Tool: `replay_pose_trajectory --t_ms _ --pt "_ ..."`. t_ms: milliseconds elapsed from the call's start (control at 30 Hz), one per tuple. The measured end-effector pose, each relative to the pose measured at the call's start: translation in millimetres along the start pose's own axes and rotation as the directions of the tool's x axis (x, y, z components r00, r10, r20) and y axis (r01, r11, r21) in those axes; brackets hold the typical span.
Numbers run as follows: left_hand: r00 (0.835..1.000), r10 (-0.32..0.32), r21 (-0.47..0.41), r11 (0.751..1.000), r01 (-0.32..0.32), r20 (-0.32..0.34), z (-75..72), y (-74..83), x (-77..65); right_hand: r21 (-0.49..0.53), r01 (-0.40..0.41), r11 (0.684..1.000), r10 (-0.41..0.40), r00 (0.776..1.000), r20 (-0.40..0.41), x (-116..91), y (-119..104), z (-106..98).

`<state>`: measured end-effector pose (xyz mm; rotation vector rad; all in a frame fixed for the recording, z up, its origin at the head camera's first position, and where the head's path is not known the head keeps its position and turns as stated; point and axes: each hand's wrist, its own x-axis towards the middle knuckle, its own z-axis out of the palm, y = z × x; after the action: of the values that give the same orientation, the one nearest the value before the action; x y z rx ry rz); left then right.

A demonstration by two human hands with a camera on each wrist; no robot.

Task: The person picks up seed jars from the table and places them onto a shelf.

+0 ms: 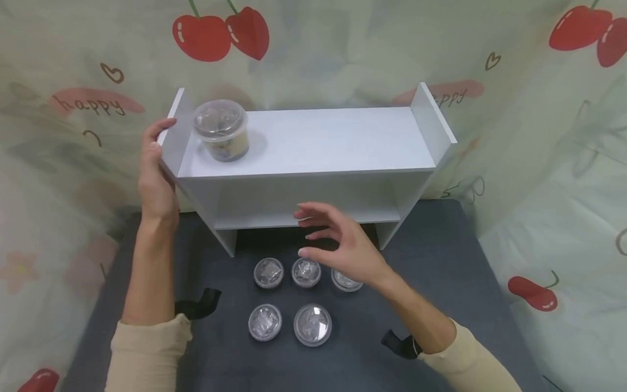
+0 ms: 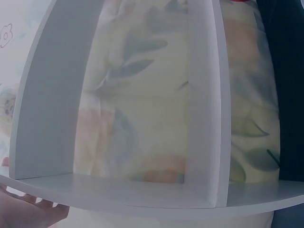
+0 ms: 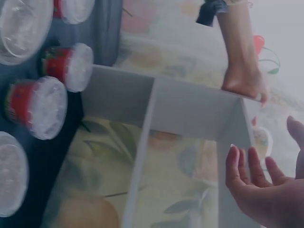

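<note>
Pale, creased sheeting point(image 1: 338, 60) walls me in across the top of the frame and down both sides. I note printed red cherries point(image 1: 201, 38) left of top centre, more at upper right; "happy" lettering point(image 1: 96, 104) on a pink blot, left; a brown outlined heart point(image 1: 111, 73) just above it. Dark grey surface point(image 1: 455, 261) fills the lower middle. Light soft, sheeting whitest at lower right.

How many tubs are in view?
6: one tub atop the shelf, left; on the table, three tubs nearer the shelf, two tubs farther. Others may be hidden.
</note>
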<state>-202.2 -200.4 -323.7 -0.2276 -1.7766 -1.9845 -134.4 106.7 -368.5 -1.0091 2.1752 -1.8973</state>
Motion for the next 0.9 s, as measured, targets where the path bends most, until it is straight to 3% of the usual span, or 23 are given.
replay_pose_trajectory --t_ms 367,900 --pt "1.000 -0.005 0.022 1.000 0.005 0.001 -1.1 1.0 -0.6 -0.010 0.057 0.998 -0.057 0.998 0.019 -27 22 3" --pt "1.000 -0.022 -0.017 1.000 0.022 -0.005 -1.5 0.1 -0.9 -0.021 0.065 0.998 -0.065 0.998 0.001 -56 49 14"
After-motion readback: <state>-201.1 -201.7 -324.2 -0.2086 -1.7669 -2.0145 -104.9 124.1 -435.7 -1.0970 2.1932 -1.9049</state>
